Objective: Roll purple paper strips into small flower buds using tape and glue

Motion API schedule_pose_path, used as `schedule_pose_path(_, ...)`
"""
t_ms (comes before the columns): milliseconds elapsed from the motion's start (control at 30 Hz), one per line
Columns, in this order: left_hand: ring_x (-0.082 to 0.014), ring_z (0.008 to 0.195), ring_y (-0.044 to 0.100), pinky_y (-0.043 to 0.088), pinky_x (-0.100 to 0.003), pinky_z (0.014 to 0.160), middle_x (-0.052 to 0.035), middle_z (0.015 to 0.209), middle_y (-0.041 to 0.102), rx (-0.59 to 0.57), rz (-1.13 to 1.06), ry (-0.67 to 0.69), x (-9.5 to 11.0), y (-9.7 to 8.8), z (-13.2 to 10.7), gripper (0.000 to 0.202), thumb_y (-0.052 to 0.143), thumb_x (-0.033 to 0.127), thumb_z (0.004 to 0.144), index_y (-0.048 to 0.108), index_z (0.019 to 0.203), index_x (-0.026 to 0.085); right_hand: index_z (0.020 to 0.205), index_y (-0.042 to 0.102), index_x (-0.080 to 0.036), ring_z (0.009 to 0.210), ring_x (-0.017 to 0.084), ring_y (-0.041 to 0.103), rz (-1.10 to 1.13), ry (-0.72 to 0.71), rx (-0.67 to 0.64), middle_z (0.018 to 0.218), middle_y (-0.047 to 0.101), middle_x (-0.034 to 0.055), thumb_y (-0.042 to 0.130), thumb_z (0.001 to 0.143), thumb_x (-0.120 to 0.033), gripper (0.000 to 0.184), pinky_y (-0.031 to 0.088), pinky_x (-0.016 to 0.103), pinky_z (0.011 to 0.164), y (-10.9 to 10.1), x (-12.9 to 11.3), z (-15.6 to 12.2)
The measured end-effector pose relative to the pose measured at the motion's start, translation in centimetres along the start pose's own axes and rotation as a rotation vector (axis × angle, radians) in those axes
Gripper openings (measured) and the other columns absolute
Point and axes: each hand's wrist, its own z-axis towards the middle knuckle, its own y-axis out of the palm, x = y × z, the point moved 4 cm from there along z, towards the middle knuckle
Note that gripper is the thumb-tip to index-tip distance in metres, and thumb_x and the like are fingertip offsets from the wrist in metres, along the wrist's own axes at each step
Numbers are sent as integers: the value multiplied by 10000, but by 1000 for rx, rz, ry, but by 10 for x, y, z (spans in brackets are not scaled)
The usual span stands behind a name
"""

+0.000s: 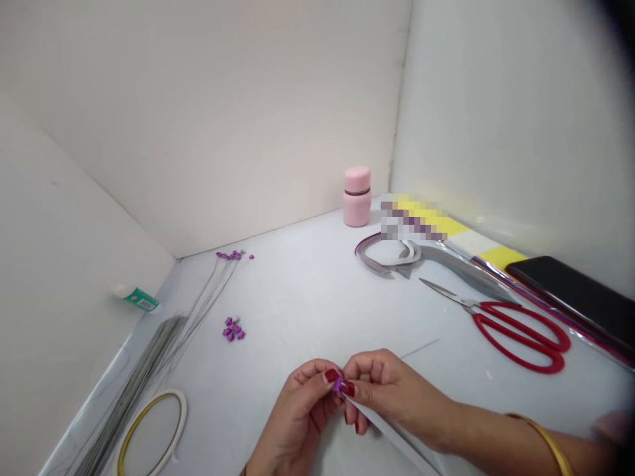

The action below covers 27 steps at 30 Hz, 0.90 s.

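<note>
Near the front of the table, my left hand pinches a tiny purple paper flower between thumb and finger. My right hand meets it there, closed with its thumb on the same flower. A pale paper strip runs from my right fingertips toward the bottom edge. Behind the right hand a thin wire sticks out; whether it joins the flower is hidden by the fingers. To the left lies a small cluster of loose purple flowers.
Several wired purple flowers lie beyond a wire bundle and a tape roll. A green-labelled tube rests at the left wall. Rightward are a pink flask, curled strips, red-handled scissors and a black phone.
</note>
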Motion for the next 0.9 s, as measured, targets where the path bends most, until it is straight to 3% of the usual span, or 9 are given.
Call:
schedule_pose_path(133, -135, 550, 561, 410, -279, 588, -23, 592, 612, 119, 112, 108, 6, 2, -1, 138, 572, 244, 774, 628, 815, 125, 704, 571, -110, 494, 83, 520, -18, -74, 61, 588, 604, 14, 622, 728, -392, 287, 385, 211, 518, -5, -3, 0)
schedule_pose_path(300, -114, 523, 546, 411, -230, 564, 12, 504, 589, 260, 401, 251, 15, 8, -4, 130, 623, 236, 729, 623, 653, 130, 722, 585, -100, 518, 96, 526, -89, -99, 98, 606, 609, 25, 623, 732, -372, 275, 397, 231, 542, -8, -4, 2)
schedule_pose_path(533, -133, 563, 581, 450, -223, 571, -15, 601, 638, 386, 600, 381, 15, 6, -9, 137, 618, 268, 720, 630, 668, 143, 690, 564, -108, 499, 104, 528, -124, -63, 160, 581, 613, 27, 640, 712, -377, 279, 395, 237, 527, -10, 0, 3)
schedule_pose_path(700, -143, 500, 582, 473, -252, 517, -11, 576, 613, 364, 753, 456, 12, 3, -9, 146, 542, 276, 775, 600, 706, 162, 708, 588, -101, 521, 110, 530, -96, -78, 127, 600, 612, 30, 629, 719, -392, 294, 410, 252, 553, -8, 1, 2)
schedule_pose_path(800, -140, 543, 587, 466, -249, 542, -16, 613, 615, 386, 1016, 634, 18, 7, -14, 118, 522, 206, 792, 604, 715, 172, 718, 597, -101, 534, 109, 526, -71, -78, 123, 610, 607, 28, 627, 721, -399, 300, 400, 247, 554, -8, 1, 0)
schedule_pose_path(900, -147, 638, 592, 466, -247, 594, -42, 677, 628, 321, 1338, 865, 24, 14, -20, 115, 517, 100, 785, 615, 795, 160, 730, 599, -104, 549, 107, 523, -36, -65, 109, 620, 610, 29, 608, 735, -416, 312, 379, 237, 553, -6, -1, -1)
